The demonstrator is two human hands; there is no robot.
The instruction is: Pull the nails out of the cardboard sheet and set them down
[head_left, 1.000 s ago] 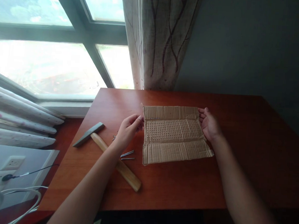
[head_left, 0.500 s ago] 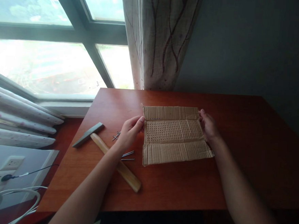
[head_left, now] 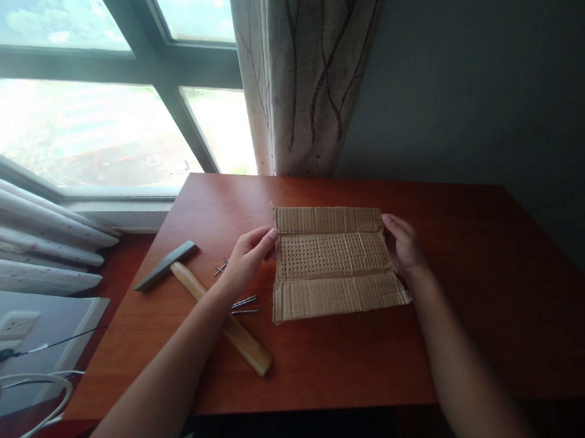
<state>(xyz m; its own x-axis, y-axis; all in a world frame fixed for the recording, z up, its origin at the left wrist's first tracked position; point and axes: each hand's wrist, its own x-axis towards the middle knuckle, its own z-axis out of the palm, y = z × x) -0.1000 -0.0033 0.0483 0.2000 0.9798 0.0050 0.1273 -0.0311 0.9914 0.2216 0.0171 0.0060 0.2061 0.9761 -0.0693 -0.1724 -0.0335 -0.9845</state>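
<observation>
A creased piece of cardboard (head_left: 337, 255) with rows of small holes across its middle band is held up between my hands over the table. My left hand (head_left: 250, 253) pinches its left edge, thumb on top. At the right edge my right hand (head_left: 403, 243) grips it, with the fingers partly hidden behind the board. Beneath my left forearm lies a hammer (head_left: 246, 349) with a grey metal head and a wooden handle. Several nails (head_left: 244, 301) lie near the hammer handle, and more nails (head_left: 221, 266) sit by my left wrist.
The reddish-brown wooden table (head_left: 472, 291) stretches to the right. Behind it are a window (head_left: 143, 68), a patterned curtain (head_left: 312, 80) and a dark wall. A wall socket (head_left: 14, 330) with a plug and white cables (head_left: 35, 388) is at the lower left.
The whole view has shifted slightly, so everything appears a little further left. My right fingers have moved slightly along the cardboard's edge; both hands still hold it.
</observation>
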